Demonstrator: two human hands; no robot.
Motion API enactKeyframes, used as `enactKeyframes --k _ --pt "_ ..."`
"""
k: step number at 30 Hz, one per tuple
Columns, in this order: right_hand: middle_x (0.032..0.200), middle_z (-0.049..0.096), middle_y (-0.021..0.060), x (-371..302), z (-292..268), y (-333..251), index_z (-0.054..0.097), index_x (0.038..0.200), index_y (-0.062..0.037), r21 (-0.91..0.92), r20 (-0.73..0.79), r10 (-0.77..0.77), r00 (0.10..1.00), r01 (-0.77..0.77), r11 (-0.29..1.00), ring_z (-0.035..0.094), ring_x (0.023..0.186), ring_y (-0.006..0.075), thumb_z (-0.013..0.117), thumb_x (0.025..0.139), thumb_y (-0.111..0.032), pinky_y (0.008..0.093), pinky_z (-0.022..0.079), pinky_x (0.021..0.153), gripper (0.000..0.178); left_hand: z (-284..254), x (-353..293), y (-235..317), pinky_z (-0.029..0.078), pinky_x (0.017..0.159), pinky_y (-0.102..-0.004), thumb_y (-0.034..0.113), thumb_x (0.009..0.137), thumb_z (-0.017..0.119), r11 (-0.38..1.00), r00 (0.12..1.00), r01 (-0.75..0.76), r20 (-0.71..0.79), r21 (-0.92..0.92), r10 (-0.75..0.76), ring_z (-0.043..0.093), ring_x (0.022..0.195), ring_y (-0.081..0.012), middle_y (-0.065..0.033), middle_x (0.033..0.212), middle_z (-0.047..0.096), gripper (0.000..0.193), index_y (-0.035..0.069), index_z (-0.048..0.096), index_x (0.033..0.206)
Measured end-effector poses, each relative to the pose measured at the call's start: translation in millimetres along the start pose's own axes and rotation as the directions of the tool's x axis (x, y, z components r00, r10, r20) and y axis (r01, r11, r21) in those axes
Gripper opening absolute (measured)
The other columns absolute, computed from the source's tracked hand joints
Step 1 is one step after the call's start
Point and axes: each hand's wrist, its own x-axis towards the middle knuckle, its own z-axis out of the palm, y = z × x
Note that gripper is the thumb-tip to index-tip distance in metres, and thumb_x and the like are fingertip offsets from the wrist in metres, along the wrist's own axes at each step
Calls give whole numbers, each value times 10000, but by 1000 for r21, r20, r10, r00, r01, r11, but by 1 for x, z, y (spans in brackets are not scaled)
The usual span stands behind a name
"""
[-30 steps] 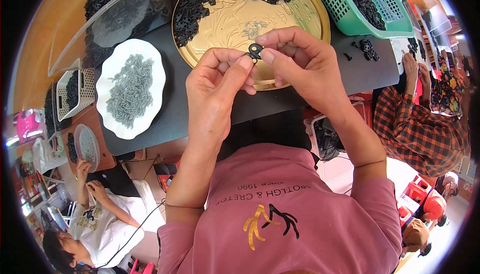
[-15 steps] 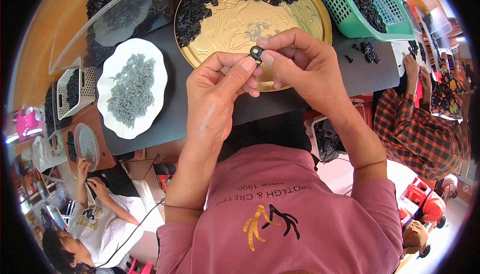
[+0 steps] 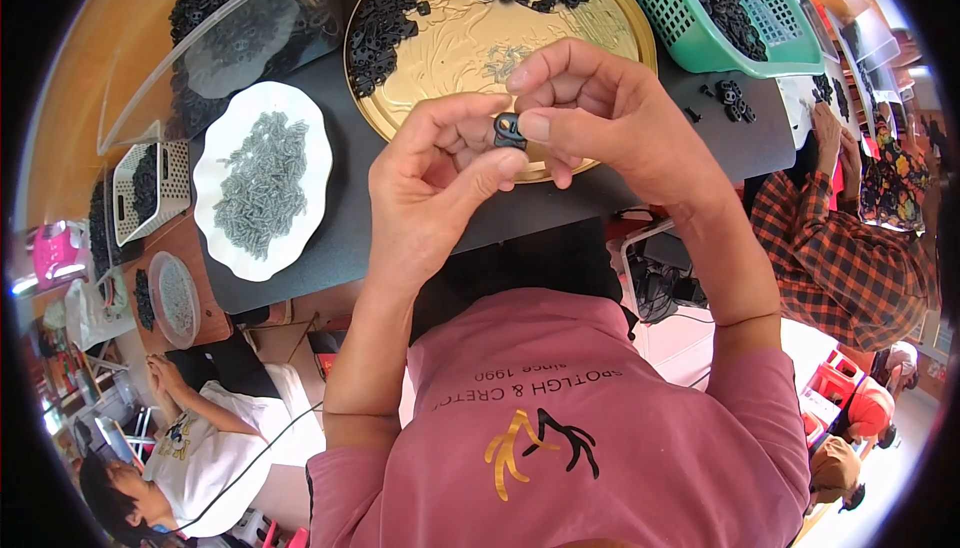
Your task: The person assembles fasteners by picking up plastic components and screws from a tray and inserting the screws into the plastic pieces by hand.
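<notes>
Over the near edge of a round gold tray (image 3: 465,58), both hands hold a small black plastic piece with two holes (image 3: 509,130). My left hand (image 3: 425,173) is closed on it, thumb at its lower edge and fingers behind. From the right, my right hand (image 3: 610,118) pinches it with the thumb on its face; the index finger is raised above. What the other fingertips do behind the piece is hidden. On the tray, black two-holed pieces (image 3: 385,43) are heaped along the left and far rim, with thin silvery bits (image 3: 505,60) near the middle.
A scalloped white plate (image 3: 212,238) of small silvery pieces stands left. Beyond it is a clear bin (image 3: 215,58) of black parts. A green basket (image 3: 665,18) stands at the far right, with loose black parts (image 3: 735,101) nearby. Other people sit left and right.
The black piece has moved slightly down and tilted between my fingers. My left thumb has slid lower and the right index finger has lifted. The person at left has drawn a hand back from a container.
</notes>
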Motion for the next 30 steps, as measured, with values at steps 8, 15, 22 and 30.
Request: enactKeyframes --k 8,15,22,30 --pt "796 612 32 2 1 -2 579 1112 12 -51 52 105 993 -102 993 550 610 81 695 853 -204 219 471 569 357 -8 2 -5 498 627 -208 24 790 763 871 964 -266 115 412 240 587 691 -55 -39 870 652 275 2 631 1031" --pt "680 567 -20 -4 7 6 663 841 -16 -264 2 80 997 -76 961 495 592 38 645 917 -377 205 389 483 370 -6 2 -7 433 552 -210 22 738 801 832 935 -347 85 432 346 515 595 -64 -33 804 600 269 18 637 952" --pt "673 519 -63 -10 16 9 637 799 -21 -209 1 49 999 -48 977 430 637 15 620 956 -273 199 349 546 298 -10 1 0 408 526 -226 21 706 818 723 889 -449 180 524 422 502 583 -92 -42 767 593 280 14 616 900" --pt "668 511 -70 -10 24 22 646 818 -40 -126 -19 -22 1000 19 992 404 605 9 628 952 -282 194 312 515 276 -15 1 2 410 523 -223 13 710 811 725 885 -460 195 513 423 517 579 -95 -55 773 624 258 11 633 897"
